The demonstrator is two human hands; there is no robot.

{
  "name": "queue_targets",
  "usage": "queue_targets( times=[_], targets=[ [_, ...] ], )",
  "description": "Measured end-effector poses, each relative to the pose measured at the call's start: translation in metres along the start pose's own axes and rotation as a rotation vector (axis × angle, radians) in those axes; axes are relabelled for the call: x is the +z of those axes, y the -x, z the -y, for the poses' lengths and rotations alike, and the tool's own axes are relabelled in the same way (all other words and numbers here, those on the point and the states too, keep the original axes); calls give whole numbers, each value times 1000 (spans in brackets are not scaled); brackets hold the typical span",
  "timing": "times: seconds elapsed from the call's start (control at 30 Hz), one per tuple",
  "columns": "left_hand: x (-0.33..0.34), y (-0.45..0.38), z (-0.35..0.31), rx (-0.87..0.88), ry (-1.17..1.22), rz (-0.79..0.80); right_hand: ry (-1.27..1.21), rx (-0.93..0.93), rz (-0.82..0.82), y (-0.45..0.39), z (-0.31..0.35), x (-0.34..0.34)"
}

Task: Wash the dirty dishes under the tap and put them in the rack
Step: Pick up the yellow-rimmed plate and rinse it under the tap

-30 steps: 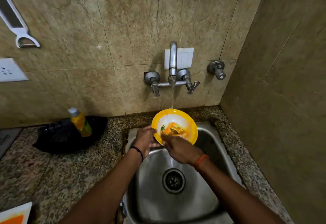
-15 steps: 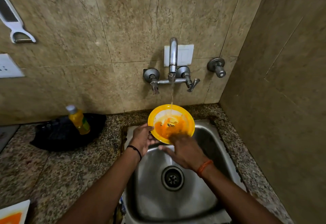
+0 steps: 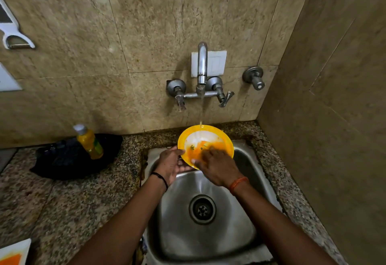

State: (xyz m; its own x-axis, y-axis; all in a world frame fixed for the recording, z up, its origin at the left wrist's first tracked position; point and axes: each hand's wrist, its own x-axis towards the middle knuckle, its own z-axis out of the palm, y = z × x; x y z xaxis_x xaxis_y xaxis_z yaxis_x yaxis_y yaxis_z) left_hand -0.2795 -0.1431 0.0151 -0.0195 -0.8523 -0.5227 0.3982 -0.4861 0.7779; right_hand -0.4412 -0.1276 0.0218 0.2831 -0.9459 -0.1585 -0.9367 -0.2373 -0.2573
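Head view, only one on hand. One yellow plate (image 3: pixel 205 142) sits at frame centre, tilted toward the camera over the back edge of the steel sink (image 3: pixel 179 218), directly under the tap (image 3: pixel 202 70). A thin stream of water (image 3: pixel 201 110) lands on the plate's upper rim.

Changes against half a second ago: the upper half of the plate's well now shows white, rinsed clean, where orange smear covered most of it; the orange residue with green flecks is pushed down to the lower half. The right hand has moved up from below the rim onto the plate face.

Left hand (image 3: pixel 171 165): thumb on the plate's left rim, fingers curled beneath, gripping it. Right hand (image 3: pixel 217 166): fingers spread flat and pressed onto the smeared lower well; whether the thumb touches the rim is hard to tell, since motion blurs it.

Count: one plate in hand, one sink with one drain (image 3: pixel 202 209), one spout, two lever handles below it, one separate valve (image 3: pixel 253 78) to the right. One yellow bottle (image 3: pixel 89 141) stands on a black cloth (image 3: pixel 69 158) at centre left on the granite counter (image 3: pixel 62 202). One peeler (image 3: pixel 12 33) hangs upper left. One white dish corner (image 3: pixel 13 253) with orange on it, lower left. One black wristband (image 3: pixel 160 178), one orange (image 3: pixel 238 184).
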Motion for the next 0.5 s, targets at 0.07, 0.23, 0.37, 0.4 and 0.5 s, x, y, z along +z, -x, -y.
queue_targets(
  times=[0.07,0.23,0.37,0.4,0.5],
  targets=[
    [0,-1,-1,9,-26,-26,-188,-69,137,6,13,-5],
    [1,0,-3,4,-11,9,-148,91,-8,-18,-5,-8],
    [5,2,-2,-2,-12,-6,-300,-5,150,-15,19,-6],
    [3,1,-2,0,-5,1,-311,-8,135,-18,14,-8],
    [2,2,-3,-6,14,14,-123,65,23,-33,-3,-10]
  ],
)
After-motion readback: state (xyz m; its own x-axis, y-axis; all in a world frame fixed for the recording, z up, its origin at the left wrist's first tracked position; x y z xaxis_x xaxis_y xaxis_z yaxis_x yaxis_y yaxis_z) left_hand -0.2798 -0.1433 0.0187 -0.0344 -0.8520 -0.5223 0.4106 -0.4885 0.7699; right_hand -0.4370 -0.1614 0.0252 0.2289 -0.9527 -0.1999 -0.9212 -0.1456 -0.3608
